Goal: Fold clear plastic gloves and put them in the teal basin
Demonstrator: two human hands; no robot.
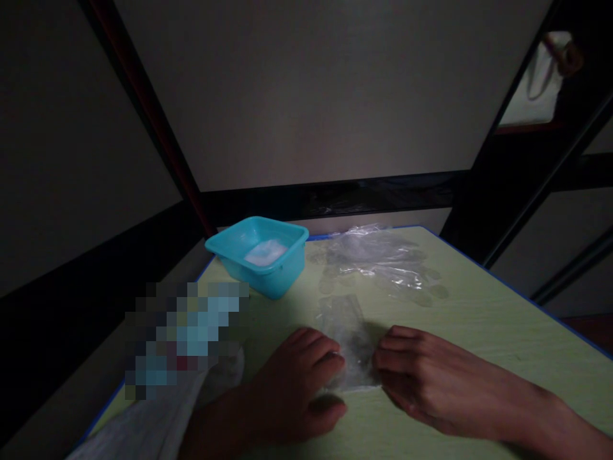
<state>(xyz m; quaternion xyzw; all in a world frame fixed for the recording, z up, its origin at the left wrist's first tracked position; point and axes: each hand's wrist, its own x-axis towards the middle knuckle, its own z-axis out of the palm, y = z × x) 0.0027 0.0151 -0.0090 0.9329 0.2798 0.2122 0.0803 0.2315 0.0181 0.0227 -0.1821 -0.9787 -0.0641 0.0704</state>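
Note:
A small clear plastic bag (353,342) lies flat on the pale green table (483,319) between my hands. My left hand (306,383) touches its left side, fingers slightly curled and thumb apart from them. At the bag's right edge is my right hand (421,377), its fingers bent and pressed together, fingertips pointing down; whether they pinch the plastic is hidden. Behind the bag, crumpled clear plastic gloves (378,255) are spread on the table.
A turquoise basket (287,268) with something white inside stands at the back left. Left of my left hand is a pixelated area (191,338), with pale cloth below it. Panels rise behind the table; a white bag (539,86) is at the upper right.

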